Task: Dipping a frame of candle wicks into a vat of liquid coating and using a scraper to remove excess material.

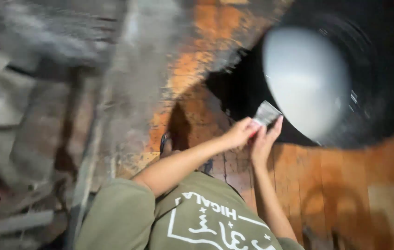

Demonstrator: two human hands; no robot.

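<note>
two hands (252, 134) pinch grey sachet (266, 113) | orange wooden floor (336, 171) | black pan (382, 69)

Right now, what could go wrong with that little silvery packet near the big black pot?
1. Both hands, left hand and right hand, pinch the small silvery packet right over the rim of the black pot; it might slip in whole.
2. If it tears suddenly, its contents could spill onto the wooden floor instead.

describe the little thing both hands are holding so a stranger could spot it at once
Find the big black pan with pale contents at upper right. At its lower left rim, the left hand and right hand pinch a small grey packet, the only flat rectangular item there.
</note>
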